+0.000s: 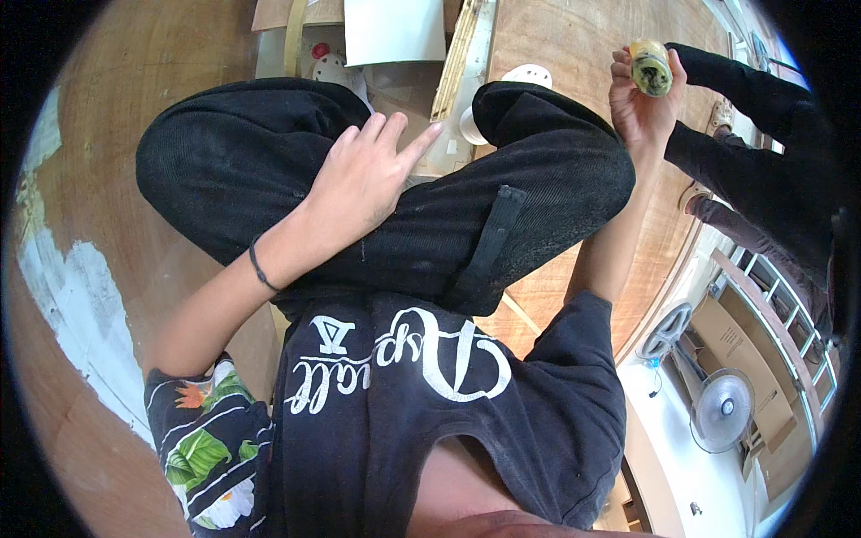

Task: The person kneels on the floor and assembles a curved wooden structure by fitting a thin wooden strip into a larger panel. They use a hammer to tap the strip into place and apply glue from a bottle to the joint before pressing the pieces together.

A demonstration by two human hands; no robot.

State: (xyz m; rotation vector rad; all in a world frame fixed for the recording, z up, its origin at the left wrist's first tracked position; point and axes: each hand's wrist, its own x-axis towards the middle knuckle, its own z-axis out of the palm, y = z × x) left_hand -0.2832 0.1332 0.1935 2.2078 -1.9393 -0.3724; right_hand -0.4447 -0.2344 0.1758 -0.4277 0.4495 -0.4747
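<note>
My left hand (363, 170) rests over my lap on the black trousers (233, 152). Its fingers are stretched out and hold nothing; the index fingertip is close to the lower end of a narrow wooden strip (456, 63). Out past my right knee, my right hand (644, 112) is closed around a short yellowish, see-through cylinder (651, 70). The end of the cylinder facing me shows dark green and black inside; its exact kind is unclear. Fingers partly cover its sides.
A white sheet (395, 32) lies ahead of my legs. White clogs (527, 75) are on my feet. Brown wood panels (574, 40) surround me. A person in black (771, 134) is close on the right. Behind them stand a fan (725, 408) and cardboard (744, 359).
</note>
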